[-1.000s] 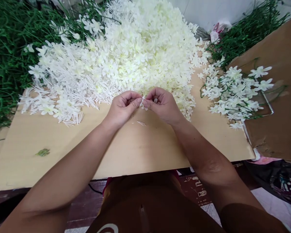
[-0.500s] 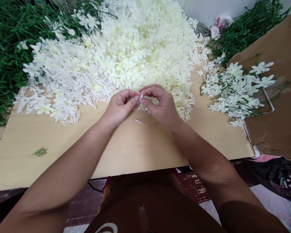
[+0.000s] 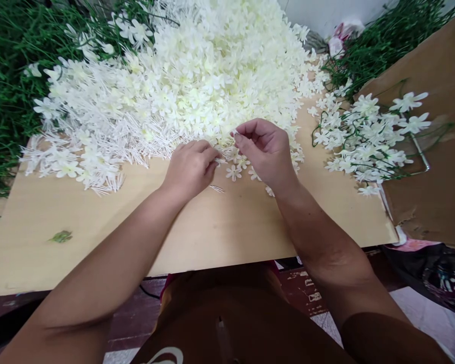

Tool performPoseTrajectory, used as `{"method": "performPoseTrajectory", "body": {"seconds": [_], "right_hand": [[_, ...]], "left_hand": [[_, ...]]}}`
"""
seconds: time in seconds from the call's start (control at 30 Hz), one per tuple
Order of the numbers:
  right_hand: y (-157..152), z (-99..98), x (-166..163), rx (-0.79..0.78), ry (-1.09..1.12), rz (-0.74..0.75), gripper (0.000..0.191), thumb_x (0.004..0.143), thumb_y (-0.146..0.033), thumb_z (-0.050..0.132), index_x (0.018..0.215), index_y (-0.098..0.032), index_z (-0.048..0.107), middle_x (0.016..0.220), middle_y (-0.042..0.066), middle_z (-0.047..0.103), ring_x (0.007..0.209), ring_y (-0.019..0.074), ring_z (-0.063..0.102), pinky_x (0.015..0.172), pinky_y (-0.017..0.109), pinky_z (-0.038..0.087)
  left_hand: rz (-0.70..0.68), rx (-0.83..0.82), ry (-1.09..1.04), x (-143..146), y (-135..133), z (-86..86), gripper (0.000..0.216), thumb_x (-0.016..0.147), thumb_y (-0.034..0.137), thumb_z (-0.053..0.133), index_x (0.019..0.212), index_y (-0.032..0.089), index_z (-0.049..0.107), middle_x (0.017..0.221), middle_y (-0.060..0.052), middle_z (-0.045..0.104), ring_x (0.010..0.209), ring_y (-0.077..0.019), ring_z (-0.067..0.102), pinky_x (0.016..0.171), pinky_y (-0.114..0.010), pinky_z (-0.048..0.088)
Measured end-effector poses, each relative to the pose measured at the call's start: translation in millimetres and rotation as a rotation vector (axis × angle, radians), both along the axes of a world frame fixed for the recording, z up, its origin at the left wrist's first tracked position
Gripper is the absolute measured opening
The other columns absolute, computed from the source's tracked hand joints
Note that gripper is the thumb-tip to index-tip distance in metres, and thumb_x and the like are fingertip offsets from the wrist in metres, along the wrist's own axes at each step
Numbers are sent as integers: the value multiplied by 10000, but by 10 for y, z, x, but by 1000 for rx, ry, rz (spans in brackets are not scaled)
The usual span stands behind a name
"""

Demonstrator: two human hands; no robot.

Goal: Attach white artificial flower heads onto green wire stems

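Observation:
My right hand [image 3: 268, 151] is raised over the front of the flower pile, thumb and forefinger pinched on a small white piece [image 3: 234, 133]; its exact kind is too small to tell. Lower and to the left, my left hand [image 3: 190, 169] rests palm down at the pile's front edge with its fingers curled closed. Thin pale stems show by its fingertips, but whether they are held is hidden. Between the hands lie loose white artificial flowers [image 3: 234, 173]. A few thin stems [image 3: 217, 188] lie on the tabletop just below.
A large heap of white artificial flowers [image 3: 212, 76] covers the back of the table [image 3: 220, 227]. Green plastic stems [image 3: 7, 91] are piled at left, more green stems [image 3: 387, 45] at back right. Flowered sprays [image 3: 367, 141] lie by a cardboard sheet [image 3: 432, 202]. A leafy scrap [image 3: 61, 236] sits front left.
My hands have come apart: the right moved right and slightly up with the small white piece, while the left turned palm down. Loose flowers beneath the right hand now show.

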State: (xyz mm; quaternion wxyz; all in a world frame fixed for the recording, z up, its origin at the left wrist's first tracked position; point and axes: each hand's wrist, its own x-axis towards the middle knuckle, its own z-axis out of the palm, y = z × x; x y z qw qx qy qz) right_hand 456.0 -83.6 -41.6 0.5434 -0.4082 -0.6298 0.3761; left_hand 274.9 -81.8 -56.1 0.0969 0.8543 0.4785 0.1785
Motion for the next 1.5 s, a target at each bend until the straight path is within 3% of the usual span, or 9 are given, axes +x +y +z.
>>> {"method": "performPoseTrajectory", "body": {"seconds": [0.13, 0.33, 0.53, 0.73, 0.9, 1.13, 1.33, 1.5], "right_hand": [[-11, -46, -39, -28, -14, 63, 178, 860, -365, 687, 853, -193, 638, 768, -18, 586, 688, 80, 573, 598, 221, 512], [-55, -124, -114, -116, -23, 191, 234, 837, -402, 703, 865, -172, 669, 842, 19, 618, 768, 116, 608, 695, 271, 560], [-54, -153, -121, -99, -76, 145, 184, 814, -374, 725, 839, -193, 703, 1098, 81, 626, 1040, 185, 623, 827, 330, 577], [-48, -147, -119, -133, -114, 110, 121, 846, -283, 650, 834, -164, 670, 817, 23, 636, 761, 125, 599, 709, 286, 524], [-108, -55, -147, -61, -254, 15, 84, 848, -202, 620, 822, -151, 681, 777, 5, 611, 657, 94, 516, 674, 277, 470], [-151, -43, -214, 17, -387, -62, 96, 818, -146, 613, 736, -155, 661, 720, -11, 533, 629, 89, 472, 685, 279, 459], [-79, -40, -88, 24, -316, -65, 89, 817, -134, 598, 761, -189, 640, 786, 3, 571, 700, 108, 518, 651, 269, 463], [-37, -11, -2, 68, -286, -91, 66, 835, -162, 608, 799, -200, 650, 816, 9, 575, 689, 105, 499, 647, 281, 471]], "left_hand": [[100, -38, -124, -58, 30, 20, 270, 845, 166, 527, 1021, 162, 731, 942, -85, 726, 860, -237, 658, 825, -387, 475], [218, -244, -537, -120, 49, -52, 399, 796, 194, 621, 1194, 189, 619, 923, -22, 676, 742, -144, 596, 753, -297, 488], [225, -527, -874, -57, 15, 43, 273, 780, 155, 654, 1050, 182, 626, 700, 23, 597, 557, -102, 511, 548, -237, 423], [278, -682, -1088, -57, 12, 171, 183, 720, 135, 746, 852, 188, 630, 619, 40, 595, 527, -84, 510, 541, -217, 432], [344, -803, -1200, -91, -7, 217, 138, 705, 148, 758, 792, 167, 653, 617, 24, 608, 539, -81, 524, 534, -206, 414], [276, -826, -1076, -69, -24, 184, 124, 739, 192, 707, 857, 153, 709, 675, -9, 640, 617, -111, 564, 602, -244, 452], [268, -428, -658, -100, -27, 83, 159, 795, 267, 647, 906, 173, 712, 760, -28, 670, 656, -148, 546, 645, -297, 456], [-18, -232, -215, -101, -115, 122, 286, 808, 356, 665, 1024, 181, 731, 896, -65, 671, 778, -199, 595, 734, -334, 472]]}}
